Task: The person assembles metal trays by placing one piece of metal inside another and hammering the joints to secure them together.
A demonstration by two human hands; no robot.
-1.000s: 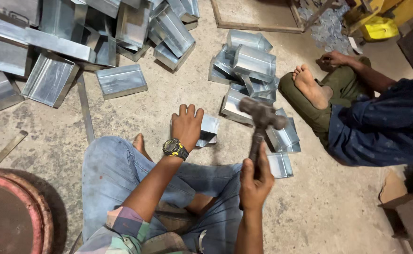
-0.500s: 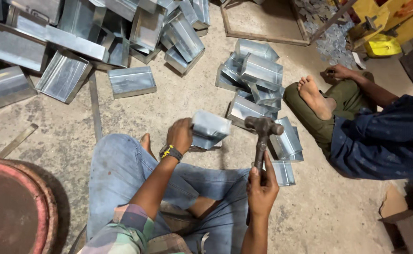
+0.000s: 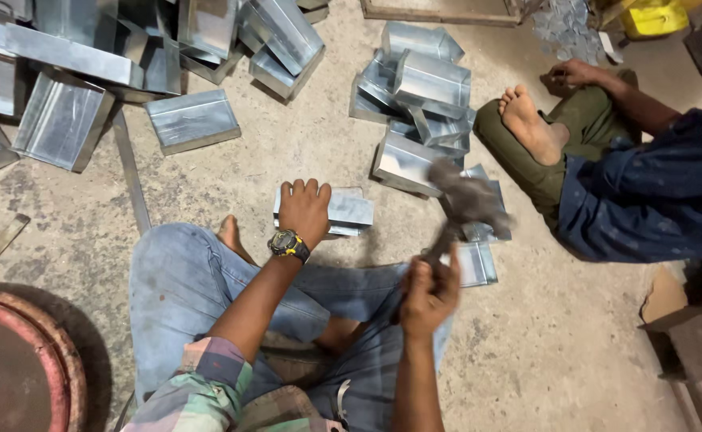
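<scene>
My left hand (image 3: 304,210) presses flat on a folded sheet-metal piece (image 3: 348,210) lying on the concrete floor in front of my knees. A wristwatch with yellow trim (image 3: 288,243) is on that wrist. My right hand (image 3: 428,292) grips the handle of a hammer (image 3: 463,204), whose blurred head hangs above and to the right of the metal piece. I sit cross-legged in blue jeans (image 3: 183,280).
A pile of folded metal boxes (image 3: 419,88) lies ahead, with more metal sections (image 3: 71,72) at the upper left. Another person (image 3: 631,176) sits at the right with a bare foot (image 3: 531,120). A round rusty rim (image 3: 15,360) is at the lower left.
My left hand has set the metal piece down flat on the floor from a lifted position. The hammer has swung and is now blurred.
</scene>
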